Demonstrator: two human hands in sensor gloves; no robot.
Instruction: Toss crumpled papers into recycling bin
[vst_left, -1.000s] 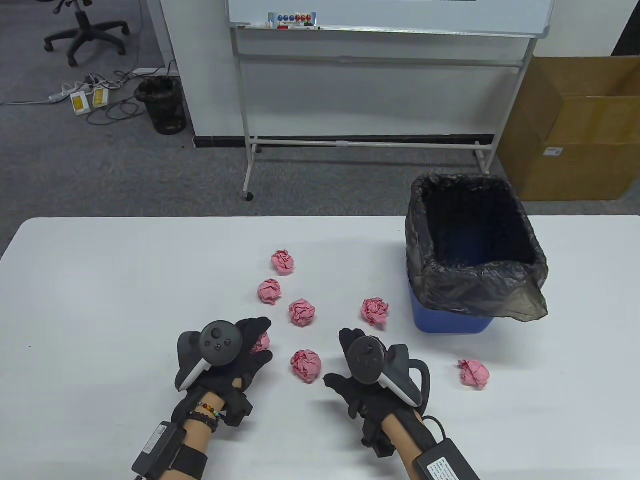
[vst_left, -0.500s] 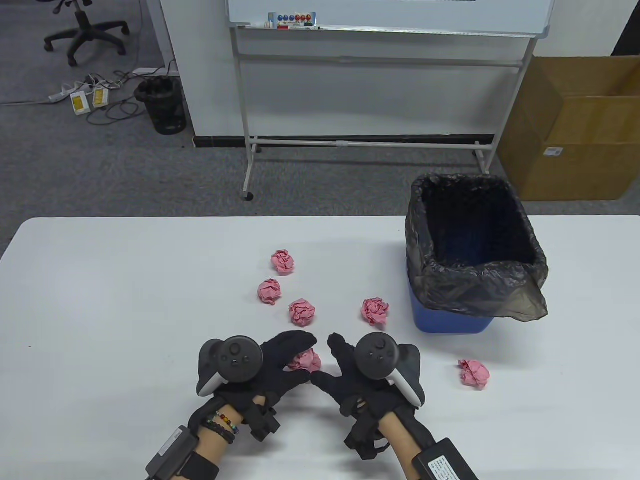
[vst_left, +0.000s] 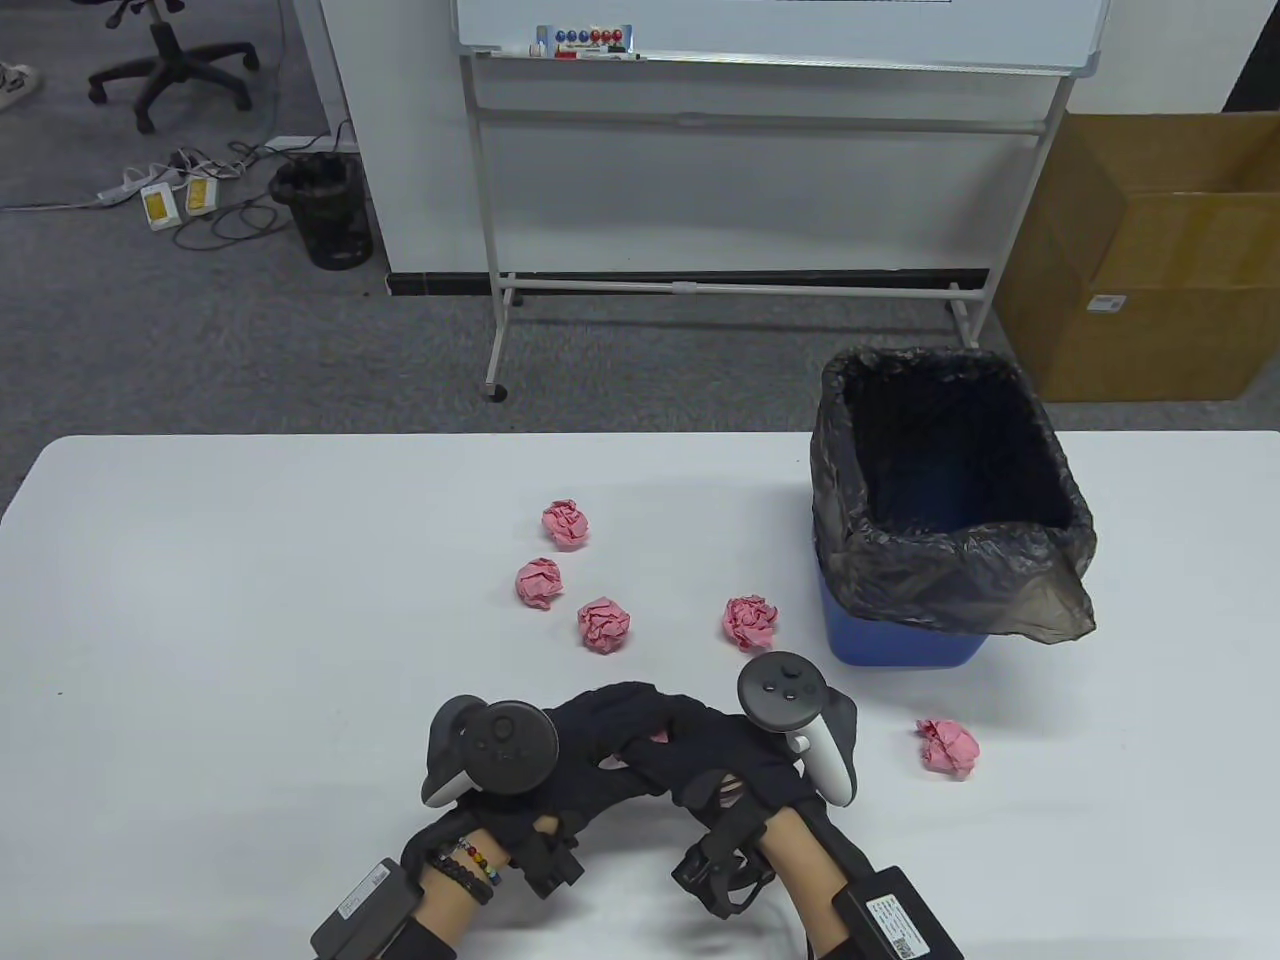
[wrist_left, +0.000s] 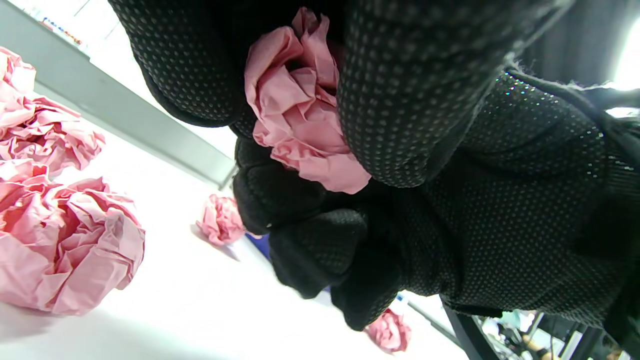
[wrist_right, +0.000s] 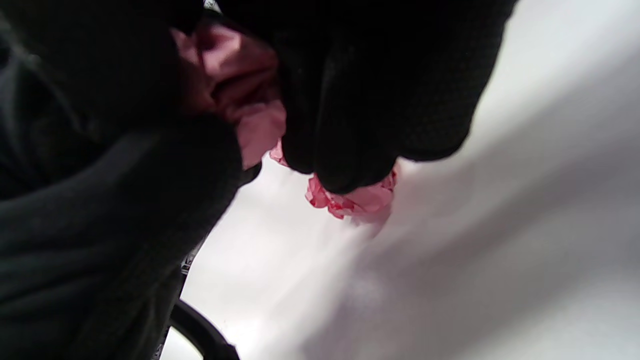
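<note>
Both gloved hands meet at the table's front middle, cupped together over crumpled pink paper. Only slivers of the pink paper (vst_left: 658, 738) show between the fingers. My left hand (vst_left: 600, 720) grips a pink paper ball (wrist_left: 300, 115) between its fingers in the left wrist view. My right hand (vst_left: 700, 740) curls around pink paper (wrist_right: 240, 85) in the right wrist view. The blue recycling bin (vst_left: 900, 645), lined with a black bag (vst_left: 1000, 575), stands open at the right, beyond the right hand.
Several loose pink balls lie on the white table (vst_left: 250, 600): three in a column (vst_left: 566, 522), (vst_left: 539, 583), (vst_left: 605, 625), one near the bin (vst_left: 750, 622) and one at the right (vst_left: 947, 746). A whiteboard stand and a cardboard box stand behind the table.
My left hand moved right with a ball onto the near ball. My right hand swung left. Both hands closed together over the paper.
</note>
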